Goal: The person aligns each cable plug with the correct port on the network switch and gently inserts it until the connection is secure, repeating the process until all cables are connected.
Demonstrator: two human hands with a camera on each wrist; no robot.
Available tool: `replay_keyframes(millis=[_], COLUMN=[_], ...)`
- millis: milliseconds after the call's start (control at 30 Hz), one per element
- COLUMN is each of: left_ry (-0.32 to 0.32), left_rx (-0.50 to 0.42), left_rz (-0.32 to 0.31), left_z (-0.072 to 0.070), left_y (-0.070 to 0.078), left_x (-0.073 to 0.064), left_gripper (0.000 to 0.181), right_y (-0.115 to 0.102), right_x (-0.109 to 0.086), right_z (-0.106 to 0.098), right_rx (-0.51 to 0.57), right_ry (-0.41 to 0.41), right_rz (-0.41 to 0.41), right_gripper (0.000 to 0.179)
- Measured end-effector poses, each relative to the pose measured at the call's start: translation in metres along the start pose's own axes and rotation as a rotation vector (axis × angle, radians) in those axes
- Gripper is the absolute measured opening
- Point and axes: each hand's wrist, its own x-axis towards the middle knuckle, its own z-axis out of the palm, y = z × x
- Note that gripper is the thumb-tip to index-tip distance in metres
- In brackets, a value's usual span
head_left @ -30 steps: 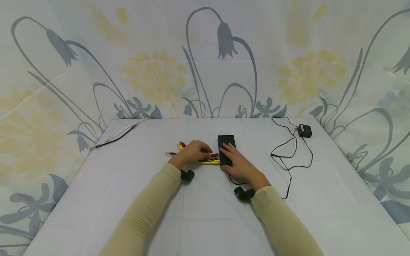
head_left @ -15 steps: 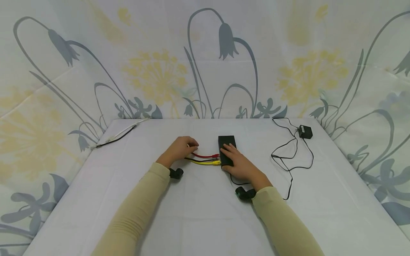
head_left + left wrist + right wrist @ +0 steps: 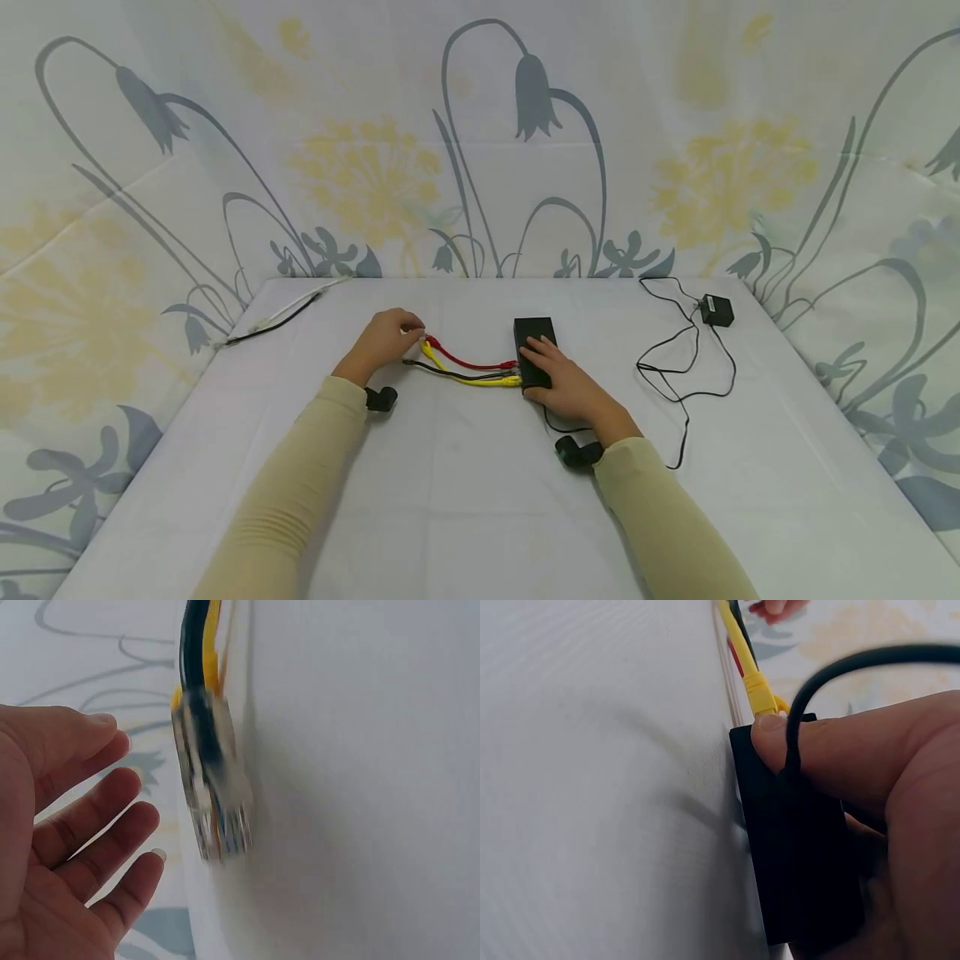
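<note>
A black network switch (image 3: 534,333) lies on the table under my right hand (image 3: 573,385). My right thumb presses the near end and the fingers lie over the top, holding it in the right wrist view. Red (image 3: 472,365), black (image 3: 450,375) and yellow (image 3: 480,382) network cables run left from its side. The yellow plug (image 3: 759,694) sits by my right thumb. My left hand (image 3: 382,340) is beside the free ends of the red and yellow cables, fingers loosely bent. In the left wrist view, the black cable's clear plug (image 3: 214,780) stands apart from those fingers.
At the right back lies a black power adapter (image 3: 717,310) with a thin, tangled cord (image 3: 678,392). A black and a white cable (image 3: 277,321) lie along the left back edge of the white table (image 3: 480,517). A patterned cloth (image 3: 480,150) hangs behind.
My left hand has moved left along the cables, away from the switch, uncovering the red, black and yellow lengths. The right hand stays on the switch.
</note>
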Motion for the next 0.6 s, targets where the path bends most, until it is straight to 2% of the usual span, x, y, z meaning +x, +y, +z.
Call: replay_keyframes(millis=[100,200,600], left_ry=[0.026,0.037,0.03], left_rx=[0.005,0.013,0.069], left_rz=[-0.01,-0.048,-0.186], left_z=[-0.005,-0.008,-0.03], left_y=[-0.008,-0.015,-0.051], left_x=[-0.003,-0.005,-0.01], left_gripper=[0.025,0.025,0.032], right_y=[0.0,0.0,0.005], right_x=[-0.001,-0.002,-0.003], right_z=[-0.001,-0.002,-0.005], right_rx=[0.003,0.002,0.008], right_ry=[-0.001,-0.005,-0.003], right_rz=[-0.007,-0.014,-0.001], right_gripper=[0.065,0.065,0.065])
